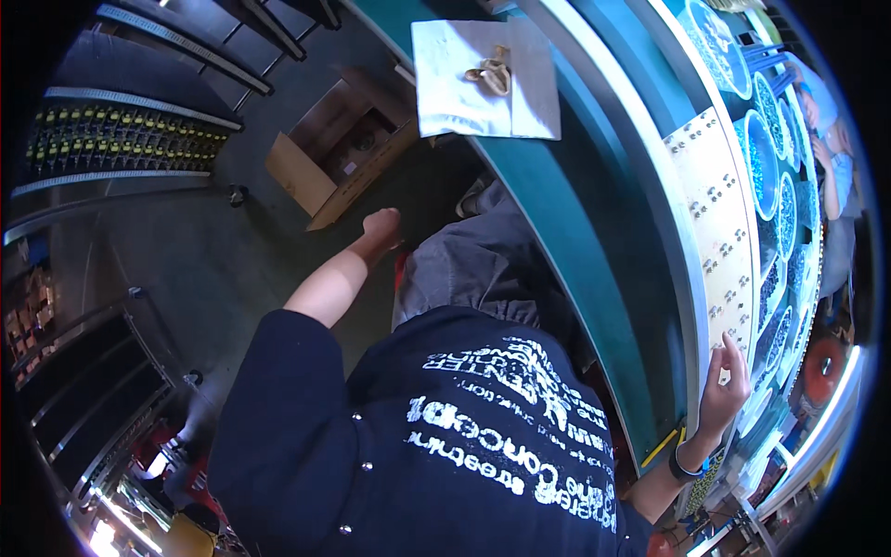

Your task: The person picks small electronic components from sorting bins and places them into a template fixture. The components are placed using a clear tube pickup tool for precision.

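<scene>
Small metal parts (713, 194) lie in clusters on a cream strip (698, 165) along the worktop's right side. I see a dim workshop with a dark floor (200, 269), and a rack (121, 135) to the left carrying yellow-and-black rows. The green worktop (585, 278) runs lengthwise, a pale rail (691, 278) bordering the strip. Past the strip's right edge stand blue-lit bins (734, 93). Off the worktop's left edge, an open cardboard box (302, 181) sits on the floor. Toward the far end, a white sheet (444, 84) overhangs that edge, bearing a brownish item (495, 78). I have the right hand (728, 382) at the strip's near end, fingers bent, and the left hand (381, 223) curled, well apart from the worktop; I cannot tell whether either grips anything.
</scene>
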Demonstrator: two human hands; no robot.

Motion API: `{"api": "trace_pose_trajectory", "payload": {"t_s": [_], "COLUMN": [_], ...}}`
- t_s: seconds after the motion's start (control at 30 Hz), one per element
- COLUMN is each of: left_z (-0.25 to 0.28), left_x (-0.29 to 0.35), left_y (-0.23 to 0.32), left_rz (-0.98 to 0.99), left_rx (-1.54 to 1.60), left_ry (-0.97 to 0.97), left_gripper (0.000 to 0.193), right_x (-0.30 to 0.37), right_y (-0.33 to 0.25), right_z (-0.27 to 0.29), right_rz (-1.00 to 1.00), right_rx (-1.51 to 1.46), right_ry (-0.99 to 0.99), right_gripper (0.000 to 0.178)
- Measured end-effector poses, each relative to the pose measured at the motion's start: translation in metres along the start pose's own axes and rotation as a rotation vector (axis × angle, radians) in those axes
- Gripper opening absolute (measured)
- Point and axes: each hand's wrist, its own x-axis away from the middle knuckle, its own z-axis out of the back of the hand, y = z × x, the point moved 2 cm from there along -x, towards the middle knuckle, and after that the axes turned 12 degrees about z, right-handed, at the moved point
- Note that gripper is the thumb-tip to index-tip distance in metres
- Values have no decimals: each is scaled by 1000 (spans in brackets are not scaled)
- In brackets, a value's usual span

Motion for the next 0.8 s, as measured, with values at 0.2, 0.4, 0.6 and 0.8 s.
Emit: {"api": "trace_pose_trajectory", "payload": {"t_s": [0.2,0.4,0.6,0.8], "left_z": [128,252,278,274], "left_x": [134,281,324,363], "left_y": [62,111,148,189], "left_rz": [-577,-1637,-2021,-2019], "left_rx": [-164,361,545,981], "left_ry": [-117,-279,-54,-168], "left_gripper": [18,25,21,24], "right_x": [8,-31,-37,-24], "right_y": [0,-20,-26,-15], "right_z": [8,-4,-17,-22], "right_rz": [-46,-5,141,107], "right_rx": [-22,-219,-87,-56], "right_ry": [31,138,109,268], "right_gripper": [20,26,20,10]}}
